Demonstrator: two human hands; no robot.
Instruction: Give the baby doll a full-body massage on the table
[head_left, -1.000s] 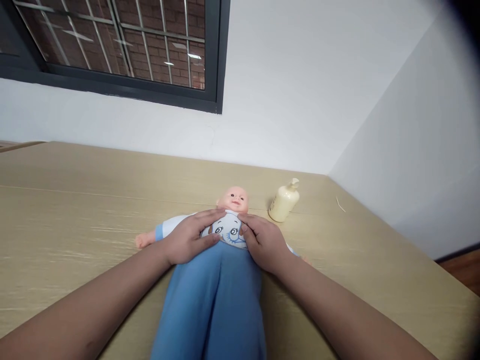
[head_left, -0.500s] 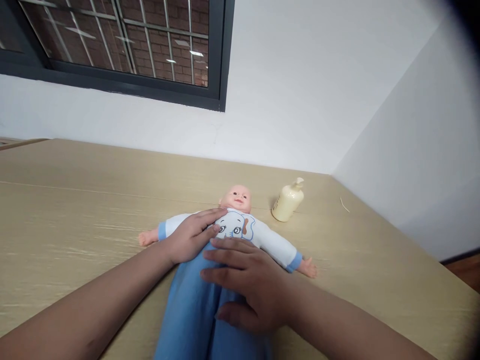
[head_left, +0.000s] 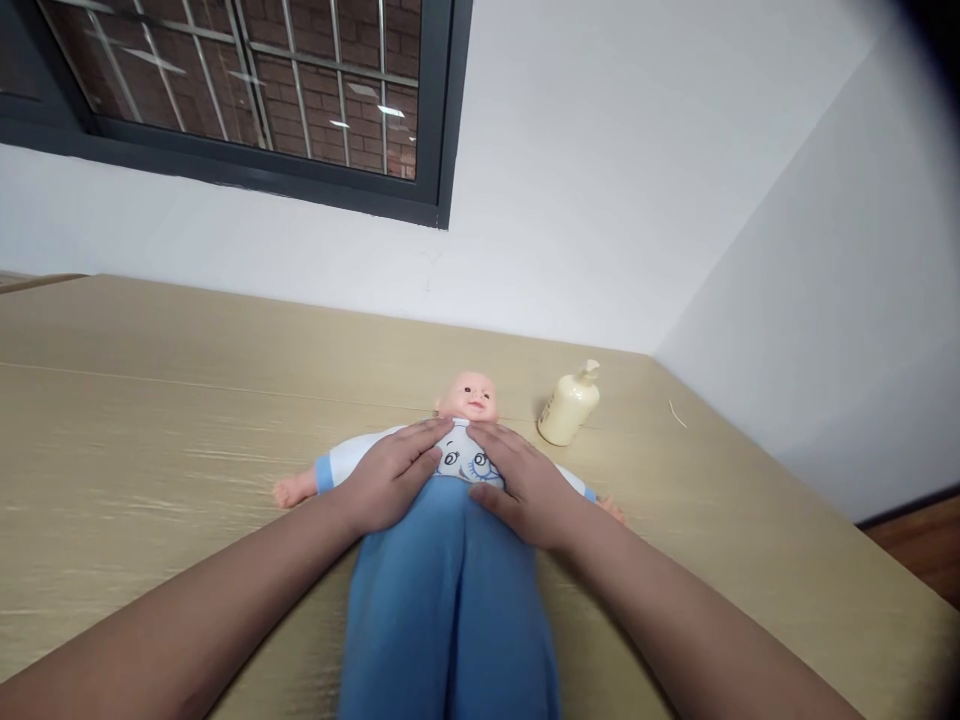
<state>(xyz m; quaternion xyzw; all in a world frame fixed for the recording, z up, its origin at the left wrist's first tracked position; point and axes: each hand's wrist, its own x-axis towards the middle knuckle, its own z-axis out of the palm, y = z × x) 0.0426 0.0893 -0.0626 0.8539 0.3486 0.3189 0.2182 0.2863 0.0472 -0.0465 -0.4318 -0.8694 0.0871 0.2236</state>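
A baby doll (head_left: pixel 450 600) lies on its back on the wooden table (head_left: pixel 150 400), head toward the wall and arms spread. It wears a white top with an elephant face (head_left: pixel 465 460) on the chest, blue cuffs and blue trousers. My left hand (head_left: pixel 394 470) rests flat on one side of the doll's chest, fingers stretched out. On the other side of the chest lies my right hand (head_left: pixel 525 485), also flat, with its thumb apart from the fingers. The doll's sleeves are partly hidden under my hands.
A cream pump bottle (head_left: pixel 570 405) stands upright to the right of the doll's head. Farther right lies a thin pale strip (head_left: pixel 677 414). White walls (head_left: pixel 555 200) rise behind the table, with a dark-framed barred window (head_left: pixel 442 120) at upper left.
My right hand has moved up and outward from the doll's waist to its chest, turning to point toward the head. The left hand stays on the chest. The trousers look straighter.
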